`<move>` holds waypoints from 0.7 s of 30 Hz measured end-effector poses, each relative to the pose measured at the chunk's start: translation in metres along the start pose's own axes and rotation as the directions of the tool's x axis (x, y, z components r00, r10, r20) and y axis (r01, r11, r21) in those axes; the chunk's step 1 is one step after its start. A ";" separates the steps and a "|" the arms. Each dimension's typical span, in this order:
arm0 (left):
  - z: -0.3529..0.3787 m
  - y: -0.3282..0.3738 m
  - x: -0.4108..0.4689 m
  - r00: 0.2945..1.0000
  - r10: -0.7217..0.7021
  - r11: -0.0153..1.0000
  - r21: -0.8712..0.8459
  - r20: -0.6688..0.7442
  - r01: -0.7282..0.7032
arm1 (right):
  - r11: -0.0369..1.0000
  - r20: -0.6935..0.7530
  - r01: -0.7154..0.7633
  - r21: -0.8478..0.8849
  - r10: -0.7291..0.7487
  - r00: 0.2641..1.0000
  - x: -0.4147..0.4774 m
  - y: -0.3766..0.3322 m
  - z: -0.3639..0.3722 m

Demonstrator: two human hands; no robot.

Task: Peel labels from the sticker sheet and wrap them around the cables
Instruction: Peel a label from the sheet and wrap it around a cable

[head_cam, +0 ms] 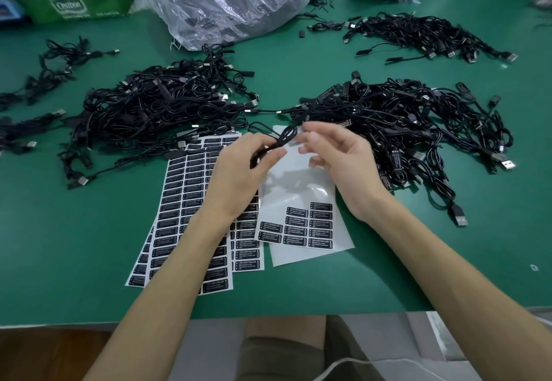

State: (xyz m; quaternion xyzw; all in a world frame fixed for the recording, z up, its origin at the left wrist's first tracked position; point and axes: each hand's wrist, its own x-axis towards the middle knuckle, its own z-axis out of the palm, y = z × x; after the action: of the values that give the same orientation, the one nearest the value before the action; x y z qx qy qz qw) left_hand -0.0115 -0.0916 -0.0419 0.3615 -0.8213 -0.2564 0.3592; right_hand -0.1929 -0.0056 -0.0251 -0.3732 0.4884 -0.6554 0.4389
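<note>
My left hand point(239, 165) pinches a thin black cable point(285, 137) between thumb and fingers, above the sticker sheets. My right hand point(340, 159) hovers just right of the cable's looped end, blurred, fingers loosely spread and holding nothing I can make out. Under both hands lies a mostly peeled sticker sheet point(286, 189) with a few black "LED CONTROLLER" labels point(310, 225) left at its near end. Full sticker sheets point(182, 198) lie fanned out to its left, partly under my left forearm.
Heaps of black USB cables lie on the green table point(388, 276): a left pile point(161, 111), a right pile point(412, 123), another at the far right point(418, 37). A clear plastic bag point(236, 1) and a green carton point(74, 4) stand at the back.
</note>
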 end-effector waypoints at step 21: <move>0.003 -0.001 -0.001 0.988 0.069 0.995 0.061 0.141 -0.078 | 0.753 -0.025 -0.026 0.657 0.056 0.998 0.011 -0.013 -0.018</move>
State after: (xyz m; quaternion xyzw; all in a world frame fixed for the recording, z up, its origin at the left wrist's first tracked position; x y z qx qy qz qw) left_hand -0.0126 -0.0910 -0.0449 0.3241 -0.8651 -0.2399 0.2982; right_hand -0.2160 -0.0085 -0.0158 -0.1707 0.2451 -0.7830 0.5456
